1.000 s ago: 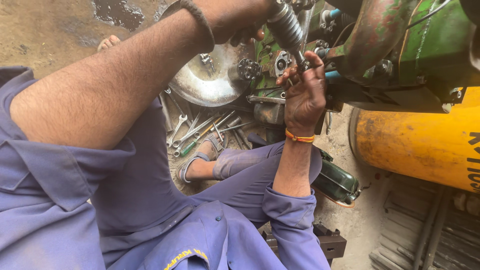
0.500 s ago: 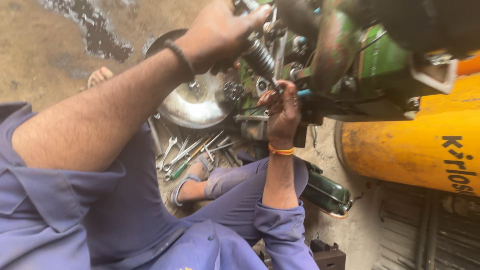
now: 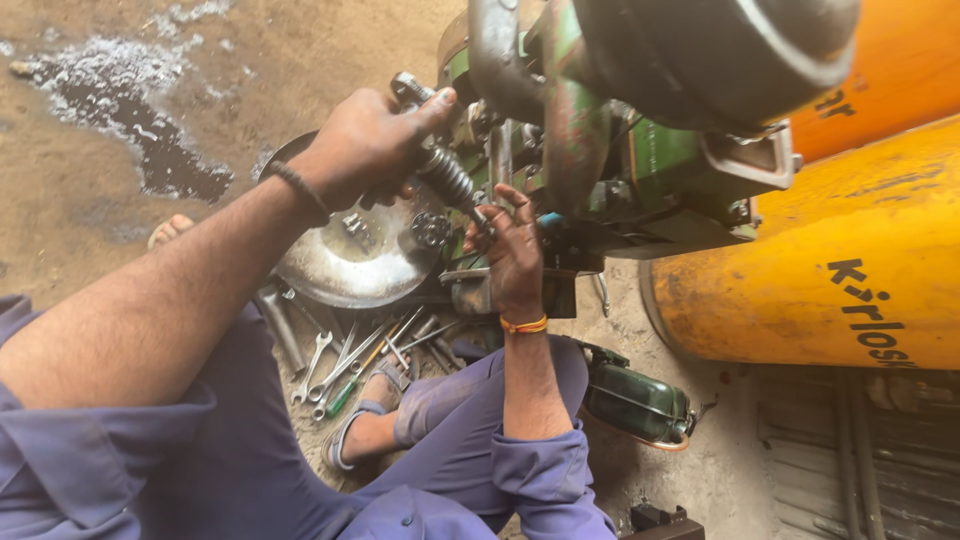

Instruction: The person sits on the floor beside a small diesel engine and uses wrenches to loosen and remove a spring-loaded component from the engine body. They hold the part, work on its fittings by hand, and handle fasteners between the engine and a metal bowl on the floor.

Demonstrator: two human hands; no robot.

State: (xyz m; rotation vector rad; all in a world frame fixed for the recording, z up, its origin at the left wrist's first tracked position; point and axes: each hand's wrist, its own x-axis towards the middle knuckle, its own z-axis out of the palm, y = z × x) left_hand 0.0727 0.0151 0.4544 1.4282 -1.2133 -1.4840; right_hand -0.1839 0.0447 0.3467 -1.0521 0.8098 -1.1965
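Spanners [image 3: 345,365] and metal dish [image 3: 350,265] below green engine [image 3: 650,160].

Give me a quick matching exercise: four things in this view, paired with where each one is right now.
Things:
1. left hand
2. right hand
3. wrenches
4. yellow tank

Places:
A. loose on the ground beside the sandalled foot
B. gripping the coil spring
C. lying to the right of the green engine
D. reaching into the engine below the spring

Pairs: 1-B, 2-D, 3-A, 4-C
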